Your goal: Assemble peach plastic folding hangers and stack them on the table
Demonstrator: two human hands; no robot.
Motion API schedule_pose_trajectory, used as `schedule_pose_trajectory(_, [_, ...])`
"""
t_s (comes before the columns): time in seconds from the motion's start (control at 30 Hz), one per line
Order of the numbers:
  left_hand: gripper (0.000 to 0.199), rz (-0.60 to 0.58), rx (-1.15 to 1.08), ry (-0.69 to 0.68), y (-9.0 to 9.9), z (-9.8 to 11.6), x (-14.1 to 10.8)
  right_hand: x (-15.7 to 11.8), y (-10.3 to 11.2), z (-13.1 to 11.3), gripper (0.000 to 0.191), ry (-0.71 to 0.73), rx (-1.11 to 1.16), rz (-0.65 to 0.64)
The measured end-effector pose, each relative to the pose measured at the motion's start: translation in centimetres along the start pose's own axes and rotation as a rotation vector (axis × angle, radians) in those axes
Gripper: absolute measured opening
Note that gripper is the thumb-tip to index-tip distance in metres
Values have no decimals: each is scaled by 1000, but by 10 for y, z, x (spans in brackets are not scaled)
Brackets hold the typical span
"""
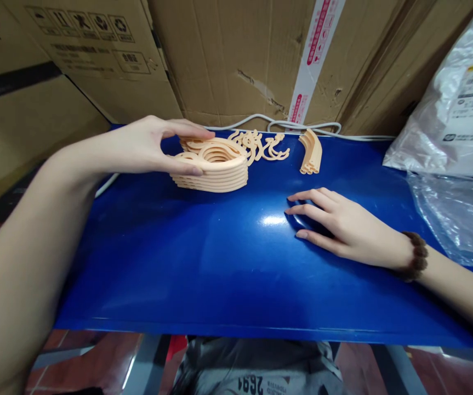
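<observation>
My left hand (pixel 174 145) is closed round the left end of a stack of flat, beige plastic loop-shaped pieces (pixel 220 175), thumb on the near side and fingers on the far side. Whether the stack rests on the blue table (pixel 203 263) or is slightly raised is hard to tell. Just behind the stack lies a loose heap of small beige hook-shaped pieces (pixel 275 148). My right hand (pixel 335 222), with a brown band on its wrist, is palm down low over the table, fingers apart and holding nothing. Beyond it sits a bundle of curved beige strips (pixel 311 152).
Cardboard boxes (pixel 228 55) stand along the back edge, with a white cable (pixel 256 118) running in front of them. At the right are a white plastic package (pixel 450 109) and clear plastic film (pixel 454 214). The table's front edge (pixel 236 332) runs near my body.
</observation>
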State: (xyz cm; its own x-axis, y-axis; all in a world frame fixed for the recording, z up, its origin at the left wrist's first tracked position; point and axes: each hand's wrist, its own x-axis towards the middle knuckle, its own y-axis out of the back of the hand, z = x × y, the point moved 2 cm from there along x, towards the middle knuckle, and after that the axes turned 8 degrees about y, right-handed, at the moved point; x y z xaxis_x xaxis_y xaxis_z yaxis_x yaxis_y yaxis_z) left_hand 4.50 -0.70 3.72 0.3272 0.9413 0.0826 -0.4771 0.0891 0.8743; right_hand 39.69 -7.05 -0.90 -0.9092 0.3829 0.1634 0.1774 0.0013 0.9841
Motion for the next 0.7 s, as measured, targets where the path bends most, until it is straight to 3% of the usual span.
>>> schedule_pose_trajectory(0.37, [72, -9, 10, 54, 3, 3, -2, -1, 0, 0, 37, -10, 6, -5])
schedule_pose_trajectory(0.7, [76, -1, 21, 8, 2, 1, 0, 0, 1, -1, 38, -15, 17, 0])
